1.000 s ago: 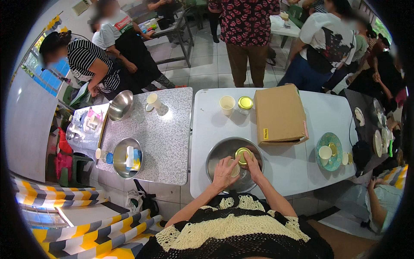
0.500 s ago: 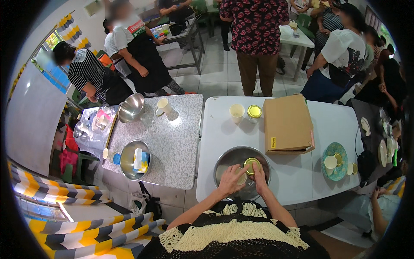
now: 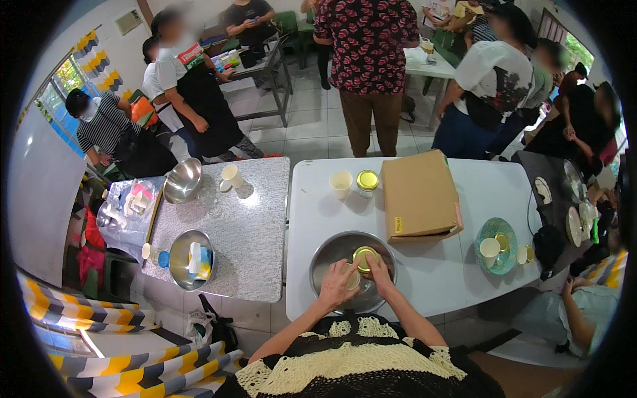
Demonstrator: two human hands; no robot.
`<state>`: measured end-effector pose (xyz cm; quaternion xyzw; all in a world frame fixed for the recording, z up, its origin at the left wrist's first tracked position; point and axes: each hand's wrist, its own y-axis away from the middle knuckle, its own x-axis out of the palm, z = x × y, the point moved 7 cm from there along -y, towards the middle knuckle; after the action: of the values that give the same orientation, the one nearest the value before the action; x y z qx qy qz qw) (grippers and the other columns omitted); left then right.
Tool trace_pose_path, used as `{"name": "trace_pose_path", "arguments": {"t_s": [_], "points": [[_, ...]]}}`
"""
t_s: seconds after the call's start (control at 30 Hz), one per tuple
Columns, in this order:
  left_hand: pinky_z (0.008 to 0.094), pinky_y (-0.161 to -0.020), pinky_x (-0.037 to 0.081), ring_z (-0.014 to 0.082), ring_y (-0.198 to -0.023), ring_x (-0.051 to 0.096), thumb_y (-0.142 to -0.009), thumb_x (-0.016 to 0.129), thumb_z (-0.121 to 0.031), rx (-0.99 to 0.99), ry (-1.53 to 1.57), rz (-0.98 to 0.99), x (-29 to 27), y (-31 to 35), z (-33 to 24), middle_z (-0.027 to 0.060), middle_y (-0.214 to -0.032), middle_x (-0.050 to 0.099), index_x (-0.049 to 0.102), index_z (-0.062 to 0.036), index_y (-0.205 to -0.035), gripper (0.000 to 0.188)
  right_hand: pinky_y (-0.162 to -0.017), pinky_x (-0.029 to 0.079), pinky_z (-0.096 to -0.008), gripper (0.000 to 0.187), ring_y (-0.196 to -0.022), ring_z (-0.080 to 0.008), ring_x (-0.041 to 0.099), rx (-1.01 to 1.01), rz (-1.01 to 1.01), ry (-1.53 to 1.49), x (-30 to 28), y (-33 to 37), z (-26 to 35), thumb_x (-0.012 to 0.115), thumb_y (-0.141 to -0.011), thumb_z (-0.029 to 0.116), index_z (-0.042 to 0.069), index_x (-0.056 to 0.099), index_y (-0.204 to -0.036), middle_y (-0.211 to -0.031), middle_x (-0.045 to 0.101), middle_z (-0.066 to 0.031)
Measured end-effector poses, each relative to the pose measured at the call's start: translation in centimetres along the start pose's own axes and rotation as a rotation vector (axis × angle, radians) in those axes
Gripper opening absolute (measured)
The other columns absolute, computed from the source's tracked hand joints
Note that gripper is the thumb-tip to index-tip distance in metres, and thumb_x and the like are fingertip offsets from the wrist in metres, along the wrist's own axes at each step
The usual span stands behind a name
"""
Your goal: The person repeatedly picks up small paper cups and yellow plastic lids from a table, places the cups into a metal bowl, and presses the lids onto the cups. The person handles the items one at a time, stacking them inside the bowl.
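Observation:
A wide steel bowl (image 3: 317,265) stands at the near edge of the white table, and both hands are over it. My right hand (image 3: 380,276) is closed on the side of a glass jar with a gold lid (image 3: 365,257). My left hand (image 3: 335,284) is wrapped round a small pale cup (image 3: 354,278), its fingertips reaching toward the jar's lid. Cup and jar are side by side, close together. The inside of the cup and the jar's lower part are mostly hidden by my fingers.
Beyond the bowl are a paper cup (image 3: 341,184), another gold-lidded jar (image 3: 367,181) and a cardboard box (image 3: 421,199). A patterned teal plate (image 3: 488,232) with cups lies right. The speckled table (image 3: 255,219) at left bears two steel bowls. Several people stand beyond.
The view has shifted, so the tables appear farther left and slightly lower. My hands keep nearly the same hold on the cup and jar over the bowl.

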<state>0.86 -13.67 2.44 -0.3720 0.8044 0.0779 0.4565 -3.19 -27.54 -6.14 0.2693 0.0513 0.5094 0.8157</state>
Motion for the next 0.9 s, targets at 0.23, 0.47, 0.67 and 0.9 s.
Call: {"name": "trace_pose_path", "arguments": {"t_s": [0.23,0.47,0.67,0.9], "points": [[0.0445,-0.095,0.046,0.0365,-0.112,0.05,-0.071,0.077,-0.027,0.01,-0.032,0.01,0.1,0.1,0.0,0.0176,-0.125,0.049,0.042,-0.0221,-0.145,0.082,-0.081,0.05,-0.0299,0.048,-0.104,-0.0108,0.057,0.033,0.005,-0.011,-0.3,-0.2,-0.6,0.056,-0.094,0.05,0.018,0.05,-0.13,-0.119,0.058,0.0012],[0.0445,-0.093,0.047,0.0361,-0.111,0.051,-0.072,0.076,-0.029,0.076,-0.057,0.033,-0.1,0.3,-0.3,0.0168,-0.125,0.049,0.042,-0.0229,-0.145,0.081,-0.083,0.047,-0.0304,0.045,-0.102,-0.0129,0.058,0.074,-0.003,-0.154,-0.7,1.1,-1.4,0.058,-0.093,0.044,0.021,0.049,-0.131,-0.12,0.057,0.0013],[0.0447,-0.093,0.048,0.036,-0.112,0.05,-0.072,0.077,-0.029,0.039,-0.025,0.052,0.1,0.2,-0.2,0.0168,-0.125,0.048,0.039,-0.0213,-0.146,0.084,-0.078,0.047,-0.026,0.048,-0.096,-0.01,0.058,0.028,-0.019,-0.09,-0.2,1.5,-0.3,0.056,-0.095,0.047,0.018,0.049,-0.132,-0.116,0.059,0.0009],[0.0444,-0.094,0.047,0.0367,-0.114,0.05,-0.071,0.078,-0.028,-0.028,-0.028,0.029,0.0,-0.2,0.2,0.0174,-0.127,0.047,0.038,-0.0192,-0.146,0.085,-0.074,0.047,-0.0236,0.049,-0.096,-0.009,0.056,0.015,0.004,-0.011,0.1,0.1,0.1,0.056,-0.095,0.047,0.012,0.053,-0.129,-0.113,0.06,-0.0007]]}}
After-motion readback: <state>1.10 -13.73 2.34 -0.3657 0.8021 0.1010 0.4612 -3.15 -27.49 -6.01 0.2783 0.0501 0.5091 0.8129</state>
